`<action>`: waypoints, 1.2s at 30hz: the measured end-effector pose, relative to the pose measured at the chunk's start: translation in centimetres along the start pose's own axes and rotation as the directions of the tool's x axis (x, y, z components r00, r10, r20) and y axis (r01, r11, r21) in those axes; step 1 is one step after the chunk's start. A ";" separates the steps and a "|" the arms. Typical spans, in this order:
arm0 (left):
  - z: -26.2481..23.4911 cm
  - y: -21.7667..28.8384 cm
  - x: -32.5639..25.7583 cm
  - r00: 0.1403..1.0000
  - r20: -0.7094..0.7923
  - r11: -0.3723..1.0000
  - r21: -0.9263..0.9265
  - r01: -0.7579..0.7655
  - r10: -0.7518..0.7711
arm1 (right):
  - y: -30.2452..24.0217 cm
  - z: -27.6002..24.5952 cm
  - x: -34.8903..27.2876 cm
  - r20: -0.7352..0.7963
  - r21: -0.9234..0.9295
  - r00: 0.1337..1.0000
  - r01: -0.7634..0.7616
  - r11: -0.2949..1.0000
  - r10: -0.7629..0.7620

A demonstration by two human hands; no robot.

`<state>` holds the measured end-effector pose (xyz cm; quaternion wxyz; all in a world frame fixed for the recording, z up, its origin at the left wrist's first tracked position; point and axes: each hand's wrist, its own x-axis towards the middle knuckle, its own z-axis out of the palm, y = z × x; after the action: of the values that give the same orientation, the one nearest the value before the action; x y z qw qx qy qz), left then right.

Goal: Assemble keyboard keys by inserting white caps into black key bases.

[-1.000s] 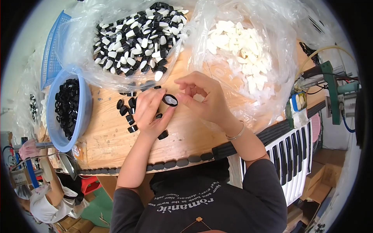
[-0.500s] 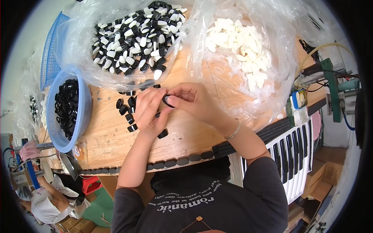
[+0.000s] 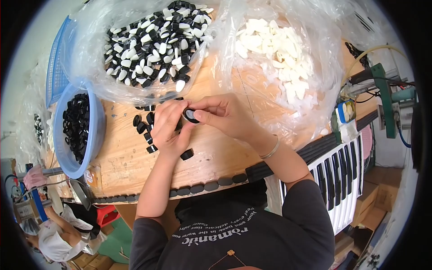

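Observation:
In front of my chest, both hands meet around a small black oval cap [image 3: 191, 116] with a greyish inner face. My right hand [image 3: 227, 116] pinches its right edge between thumb and fingers. My left hand [image 3: 170, 128] is curled at its left side, fingertips against it; part of its grip is hidden. Several loose black caps [image 3: 140, 127] lie on the table left of my left hand, and another black cap [image 3: 186, 154] lies just below it.
A blue basin [image 3: 100, 121] of black caps stands left. Behind are a clear bag [image 3: 85, 58] of black-and-white pieces and another with cream pieces [image 3: 292, 58]. At right are a green-framed machine [image 3: 383, 103] and a rack of black strips [image 3: 333, 180]. A person [image 3: 58, 231] sits at lower left.
The black cap has turned between my fingers, so its greyish inner face shows more. My hands have stayed in nearly the same place.

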<state>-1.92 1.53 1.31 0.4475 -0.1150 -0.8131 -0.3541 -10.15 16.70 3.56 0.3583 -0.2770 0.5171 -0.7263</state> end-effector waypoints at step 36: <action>-0.6 -0.2 0.3 0.996 0.000 0.976 0.200 -0.088 0.090 | -0.8 0.5 -0.3 0.139 -0.738 0.708 0.540 0.405 -0.692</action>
<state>-1.81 0.97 1.69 0.4758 -0.1042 -0.8366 -0.2507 -9.77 16.80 4.42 -0.1302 -0.4971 0.6531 -0.5562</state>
